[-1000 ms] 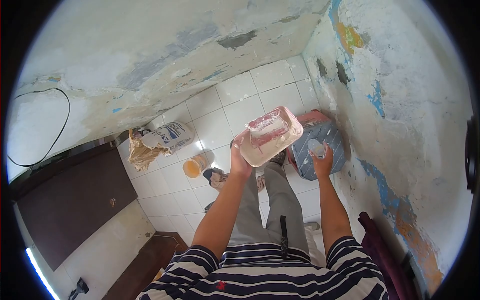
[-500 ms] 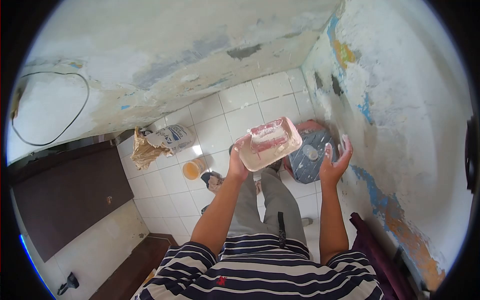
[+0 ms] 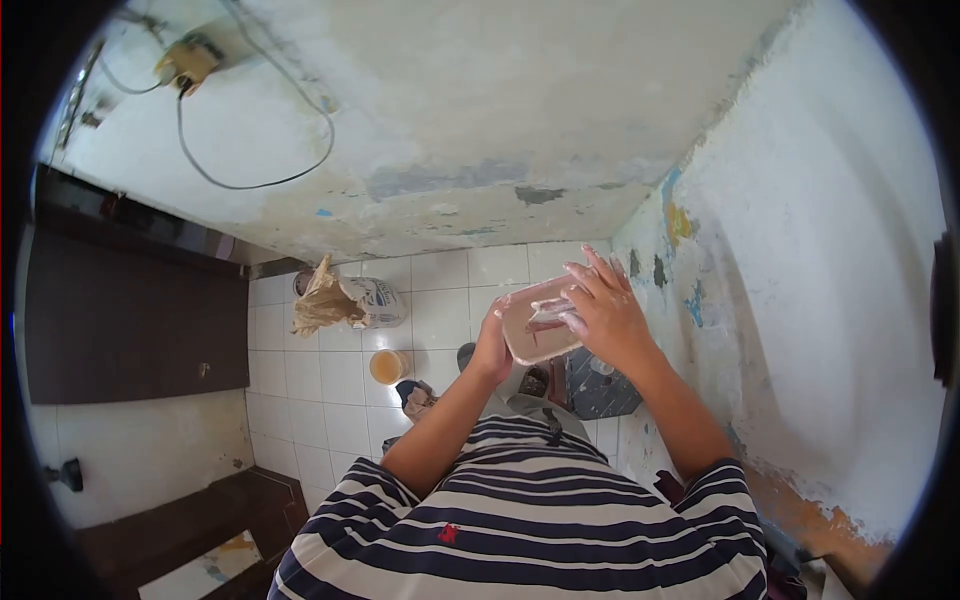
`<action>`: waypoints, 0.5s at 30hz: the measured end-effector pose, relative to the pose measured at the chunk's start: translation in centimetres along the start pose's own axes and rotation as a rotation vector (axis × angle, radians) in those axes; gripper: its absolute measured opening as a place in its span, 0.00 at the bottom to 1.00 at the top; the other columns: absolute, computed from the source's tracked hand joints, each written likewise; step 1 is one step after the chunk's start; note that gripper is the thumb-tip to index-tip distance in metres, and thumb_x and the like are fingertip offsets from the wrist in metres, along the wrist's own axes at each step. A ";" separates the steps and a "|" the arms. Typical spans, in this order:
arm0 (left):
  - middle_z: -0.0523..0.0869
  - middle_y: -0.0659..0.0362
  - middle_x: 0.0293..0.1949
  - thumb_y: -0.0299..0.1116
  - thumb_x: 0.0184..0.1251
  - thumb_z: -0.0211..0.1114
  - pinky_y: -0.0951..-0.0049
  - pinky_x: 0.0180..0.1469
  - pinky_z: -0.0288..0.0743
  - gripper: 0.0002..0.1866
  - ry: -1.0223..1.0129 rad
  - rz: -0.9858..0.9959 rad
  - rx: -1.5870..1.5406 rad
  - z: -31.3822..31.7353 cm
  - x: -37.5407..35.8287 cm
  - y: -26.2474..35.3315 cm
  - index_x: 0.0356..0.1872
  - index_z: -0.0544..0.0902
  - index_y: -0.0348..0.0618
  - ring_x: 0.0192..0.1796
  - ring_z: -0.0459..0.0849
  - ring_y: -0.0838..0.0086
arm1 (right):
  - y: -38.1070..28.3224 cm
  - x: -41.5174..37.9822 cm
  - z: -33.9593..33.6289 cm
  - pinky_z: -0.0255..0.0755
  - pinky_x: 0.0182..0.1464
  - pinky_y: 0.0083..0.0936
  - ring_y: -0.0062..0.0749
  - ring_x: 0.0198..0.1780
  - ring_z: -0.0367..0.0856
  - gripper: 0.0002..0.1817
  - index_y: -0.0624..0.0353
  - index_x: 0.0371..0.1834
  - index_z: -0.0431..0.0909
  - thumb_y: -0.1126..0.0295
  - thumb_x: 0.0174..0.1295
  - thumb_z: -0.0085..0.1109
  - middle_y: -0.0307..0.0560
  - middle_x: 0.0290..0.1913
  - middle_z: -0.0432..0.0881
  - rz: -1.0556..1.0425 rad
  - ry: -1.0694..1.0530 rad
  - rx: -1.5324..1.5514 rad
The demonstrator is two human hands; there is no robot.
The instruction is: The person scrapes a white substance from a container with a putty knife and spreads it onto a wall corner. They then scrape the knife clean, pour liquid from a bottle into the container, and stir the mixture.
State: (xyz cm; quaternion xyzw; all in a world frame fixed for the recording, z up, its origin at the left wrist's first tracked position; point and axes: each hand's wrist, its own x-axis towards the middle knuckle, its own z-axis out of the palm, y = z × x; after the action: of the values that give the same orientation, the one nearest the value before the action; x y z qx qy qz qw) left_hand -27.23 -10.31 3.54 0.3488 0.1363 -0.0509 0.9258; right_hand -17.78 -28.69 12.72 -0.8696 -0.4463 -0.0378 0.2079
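My left hand [image 3: 493, 345] grips a shallow pinkish plastic tub [image 3: 548, 350] by its left end, thumb at the rim. The tub is tilted towards me, and white paste with reddish streaks coats its inside. My right hand [image 3: 612, 318] reaches over the tub's right side, fingers outstretched and smeared with white. Its thumb and fingertips are at the paste [image 3: 545, 312] near the middle of the tub. Part of the far rim is hidden behind these fingers.
On the tiled floor stand a torn paper sack [image 3: 328, 305], a white printed bag [image 3: 380, 303] and a container of tan liquid [image 3: 388, 367]. A dark spattered stool-like slab [image 3: 602, 388] lies by my feet. Patchy walls enclose the corner; a cable [image 3: 330, 140] hangs at left.
My right hand has moved left and up from beside the tub to over it. The tub has come slightly right, and the view has tilted up, showing more wall.
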 end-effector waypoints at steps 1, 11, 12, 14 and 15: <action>0.81 0.51 0.60 0.53 0.78 0.52 0.60 0.66 0.75 0.29 0.085 0.034 -0.021 -0.7 0.2 -0.2 0.64 0.74 0.38 0.62 0.81 0.61 | -0.5 0.5 -0.5 0.61 0.73 0.53 0.48 0.75 0.65 0.18 0.57 0.48 0.82 0.68 0.53 0.72 0.45 0.64 0.78 -0.056 0.012 -0.029; 0.81 0.54 0.57 0.51 0.78 0.54 0.63 0.63 0.74 0.25 0.173 0.106 -0.007 -2.8 -0.7 4.5 0.61 0.75 0.41 0.60 0.80 0.66 | -3.0 7.4 -7.9 0.73 0.57 0.43 0.47 0.52 0.81 0.08 0.57 0.41 0.82 0.74 0.58 0.65 0.48 0.42 0.84 -0.304 -0.273 0.114; 0.81 0.54 0.57 0.51 0.78 0.54 0.63 0.63 0.74 0.25 0.180 0.107 -0.015 -2.7 -1.1 5.3 0.61 0.75 0.41 0.60 0.80 0.66 | -3.3 8.0 -9.4 0.74 0.52 0.43 0.50 0.49 0.82 0.07 0.59 0.41 0.82 0.75 0.59 0.64 0.51 0.41 0.84 -0.170 -0.267 0.162; 0.82 0.54 0.59 0.51 0.78 0.52 0.62 0.64 0.75 0.26 0.151 0.082 -0.028 -2.8 -1.5 6.5 0.63 0.76 0.41 0.62 0.80 0.66 | -4.0 8.8 -9.9 0.75 0.48 0.42 0.53 0.46 0.82 0.07 0.61 0.42 0.81 0.76 0.61 0.63 0.54 0.40 0.83 -0.032 -0.271 0.200; 0.82 0.54 0.59 0.51 0.78 0.52 0.62 0.64 0.75 0.26 0.148 0.080 -0.038 -2.7 -1.6 7.2 0.63 0.76 0.41 0.62 0.80 0.66 | -4.4 9.2 -9.8 0.74 0.46 0.43 0.55 0.45 0.82 0.08 0.61 0.45 0.81 0.75 0.63 0.62 0.56 0.41 0.84 -0.032 -0.258 0.215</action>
State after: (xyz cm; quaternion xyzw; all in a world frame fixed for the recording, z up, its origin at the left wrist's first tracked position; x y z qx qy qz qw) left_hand -28.00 -3.16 6.62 0.3390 0.1911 0.0148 0.9211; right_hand -14.63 -23.33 25.43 -0.8326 -0.4848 0.1189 0.2399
